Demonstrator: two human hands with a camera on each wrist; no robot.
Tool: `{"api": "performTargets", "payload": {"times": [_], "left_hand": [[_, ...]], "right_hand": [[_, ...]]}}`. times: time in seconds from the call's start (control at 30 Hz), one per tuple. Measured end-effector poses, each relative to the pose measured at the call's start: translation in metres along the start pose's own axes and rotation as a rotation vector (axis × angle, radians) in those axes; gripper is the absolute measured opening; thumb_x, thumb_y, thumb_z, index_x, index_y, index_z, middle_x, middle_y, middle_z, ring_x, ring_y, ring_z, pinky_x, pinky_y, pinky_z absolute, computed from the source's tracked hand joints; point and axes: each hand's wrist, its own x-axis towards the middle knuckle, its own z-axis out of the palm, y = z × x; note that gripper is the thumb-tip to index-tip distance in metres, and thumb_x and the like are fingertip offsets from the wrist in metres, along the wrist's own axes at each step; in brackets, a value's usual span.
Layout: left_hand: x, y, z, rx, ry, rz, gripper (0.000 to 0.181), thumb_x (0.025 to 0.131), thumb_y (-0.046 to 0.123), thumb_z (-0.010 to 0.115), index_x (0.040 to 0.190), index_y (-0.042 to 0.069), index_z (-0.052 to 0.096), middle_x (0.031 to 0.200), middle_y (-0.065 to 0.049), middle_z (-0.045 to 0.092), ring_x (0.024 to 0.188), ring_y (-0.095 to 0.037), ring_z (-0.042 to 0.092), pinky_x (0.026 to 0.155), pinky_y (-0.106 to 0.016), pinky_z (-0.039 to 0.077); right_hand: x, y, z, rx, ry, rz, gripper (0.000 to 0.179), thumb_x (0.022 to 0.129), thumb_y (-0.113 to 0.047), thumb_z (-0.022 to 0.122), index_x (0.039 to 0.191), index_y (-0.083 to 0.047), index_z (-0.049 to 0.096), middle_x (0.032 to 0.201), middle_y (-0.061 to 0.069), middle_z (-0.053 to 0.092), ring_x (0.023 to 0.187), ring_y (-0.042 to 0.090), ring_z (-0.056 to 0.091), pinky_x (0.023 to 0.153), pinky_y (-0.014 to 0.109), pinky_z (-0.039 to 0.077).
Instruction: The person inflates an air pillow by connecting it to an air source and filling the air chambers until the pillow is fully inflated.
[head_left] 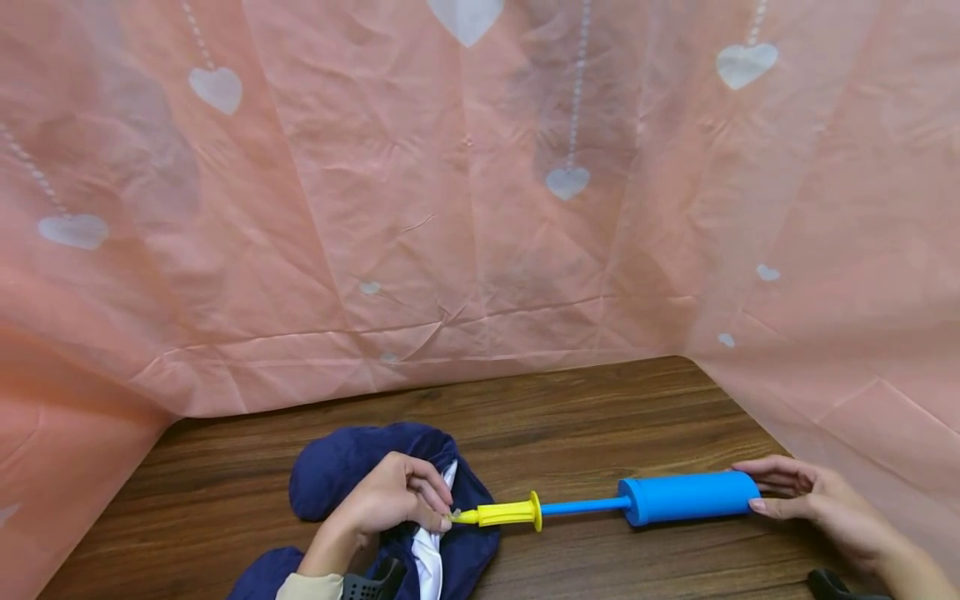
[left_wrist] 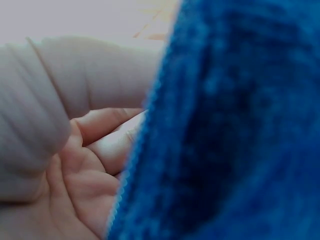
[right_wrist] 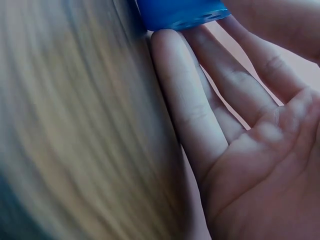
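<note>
A navy plush U-shaped pillow (head_left: 360, 462) lies on the table with its cover parted over a white inner lining (head_left: 427, 558). My left hand (head_left: 390, 496) pinches the small clear valve (head_left: 457, 512) there, where the yellow nozzle (head_left: 467, 517) of the hand pump meets it. Navy fabric (left_wrist: 250, 100) hides those fingertips in the left wrist view. The pump's yellow handle (head_left: 506, 512) points left, and its blue rod (head_left: 581, 507) is drawn out of the blue barrel (head_left: 690, 497). My right hand (head_left: 825, 504) holds the barrel's far end between thumb and fingers.
The dark wood-grain table (head_left: 585, 425) lies beneath everything. A pink curtain (head_left: 480, 233) with pale hearts hangs along its back and both sides. Black wrist straps (head_left: 375, 579) are visible at the bottom edge.
</note>
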Motion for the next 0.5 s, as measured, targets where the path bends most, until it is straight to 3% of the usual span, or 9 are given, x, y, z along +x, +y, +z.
{"api": "performTargets", "payload": {"times": [0.27, 0.5], "left_hand": [[0.0012, -0.0017, 0.0000, 0.005, 0.003, 0.005, 0.029, 0.073, -0.006, 0.091, 0.099, -0.003, 0.079, 0.086, -0.010, 0.082, 0.077, -0.017, 0.077, 0.070, -0.027, 0.059], [0.0008, -0.0019, 0.0007, 0.006, 0.007, 0.007, 0.029, 0.072, -0.006, 0.091, 0.098, -0.003, 0.079, 0.085, -0.010, 0.082, 0.077, -0.017, 0.077, 0.070, -0.027, 0.059]], "right_hand": [[-0.0084, 0.0065, -0.0103, 0.014, 0.045, -0.027, 0.044, 0.101, 0.008, 0.063, 0.139, -0.011, 0.071, 0.129, -0.027, 0.073, 0.115, -0.012, 0.067, 0.087, 0.015, 0.058], [-0.0063, 0.0079, -0.0097, 0.012, 0.018, -0.032, 0.043, 0.102, 0.007, 0.062, 0.139, -0.014, 0.071, 0.130, -0.029, 0.072, 0.114, -0.013, 0.066, 0.086, 0.015, 0.057]]}}
